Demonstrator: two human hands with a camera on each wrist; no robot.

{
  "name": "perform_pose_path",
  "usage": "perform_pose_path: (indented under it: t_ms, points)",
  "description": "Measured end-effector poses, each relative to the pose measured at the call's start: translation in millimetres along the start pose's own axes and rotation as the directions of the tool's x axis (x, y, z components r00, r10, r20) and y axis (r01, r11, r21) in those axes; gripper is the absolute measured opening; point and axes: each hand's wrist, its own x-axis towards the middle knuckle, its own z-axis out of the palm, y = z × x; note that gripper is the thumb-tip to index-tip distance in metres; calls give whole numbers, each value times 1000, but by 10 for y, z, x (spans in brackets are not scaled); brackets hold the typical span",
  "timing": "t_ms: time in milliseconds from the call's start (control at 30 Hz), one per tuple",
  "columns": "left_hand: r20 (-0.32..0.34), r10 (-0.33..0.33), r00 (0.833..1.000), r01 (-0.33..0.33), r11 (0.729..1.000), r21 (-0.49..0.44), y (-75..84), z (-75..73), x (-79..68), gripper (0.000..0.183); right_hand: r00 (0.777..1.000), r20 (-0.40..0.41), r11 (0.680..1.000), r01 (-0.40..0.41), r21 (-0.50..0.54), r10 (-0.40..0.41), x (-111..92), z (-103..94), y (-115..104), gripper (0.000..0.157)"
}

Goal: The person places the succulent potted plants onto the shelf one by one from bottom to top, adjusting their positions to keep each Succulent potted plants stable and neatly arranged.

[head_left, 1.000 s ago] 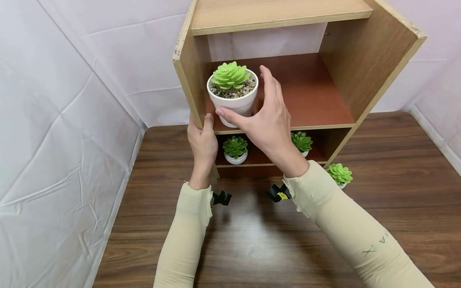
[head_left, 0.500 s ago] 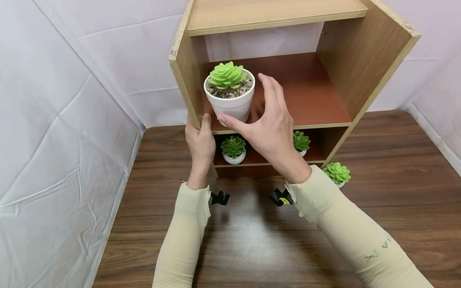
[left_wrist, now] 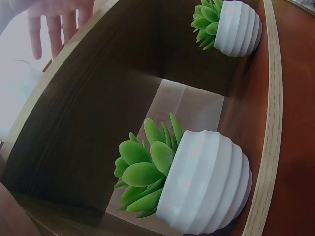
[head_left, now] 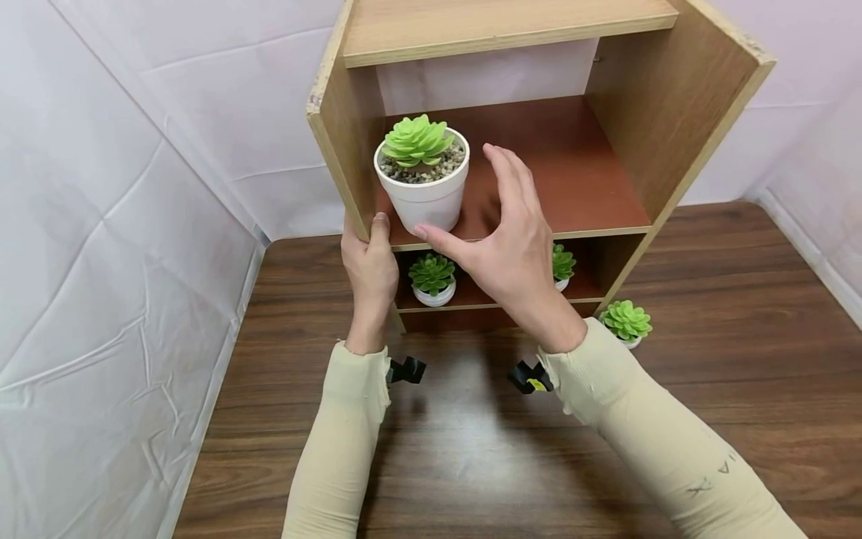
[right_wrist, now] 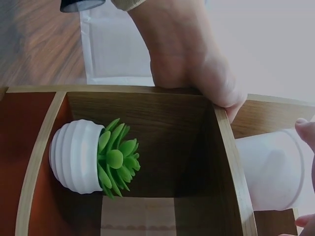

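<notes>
The large potted succulent (head_left: 424,201) is standing upright on the red upper shelf (head_left: 559,180) of a wooden shelf unit (head_left: 694,112), occupying the left front corner just beside the left panel (head_left: 345,146). Its white pot is holding gravel (head_left: 441,168) around bright green leaves.

The left hand (head_left: 370,273) is gripping the front of that panel, the thumb lying on the edge near the pot's base. The right hand (head_left: 517,247) is holding nothing: its fingers are curving in the air to the right of the pot, leaving a visible gap. The thumb is overlapping the lower pot in the head view — contact there cannot be confirmed.

On the lower shelf (left_wrist: 273,113), two smaller succulents are standing in ribbed white pots: a left plant (head_left: 434,278) below the large pot, and a right plant (head_left: 563,263), which the right hand is partly hiding in the head view. A third small succulent (head_left: 626,322) is sitting on the dark wood desk (head_left: 438,464), just right of the unit.

Cream sleeves (head_left: 330,449) are covering both forearms, and black fittings (head_left: 405,370) are projecting at the wrists — the right one is showing a yellow mark. White sheeting (head_left: 101,239) is lining the surroundings.
</notes>
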Motion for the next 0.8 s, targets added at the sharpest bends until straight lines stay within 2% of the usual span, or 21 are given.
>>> perform_pose_path:
  t_ms: [200,333,500,700,800]
  points:
    - [11,-1,1000,1,1000,-9,-4,6,-7,33,995,-47,995,86,42,-84,-69,-20,30,101]
    - [14,4,1000,-3,1000,-11,-14,1,0,35,982,-93,984,170,58,-165,-113,-20,47,100]
    - [14,-5,1000,5,1000,-17,17,5,4,35,968,-135,973,221,59,-212,-168,-28,66,100]
    - [23,-19,1000,20,999,-35,142,17,-33,37,950,-136,959,283,4,-279,-219,-62,106,100]
    - [18,-22,1000,22,999,-24,140,15,-31,36,942,-138,951,310,2,-307,-238,-77,129,99]
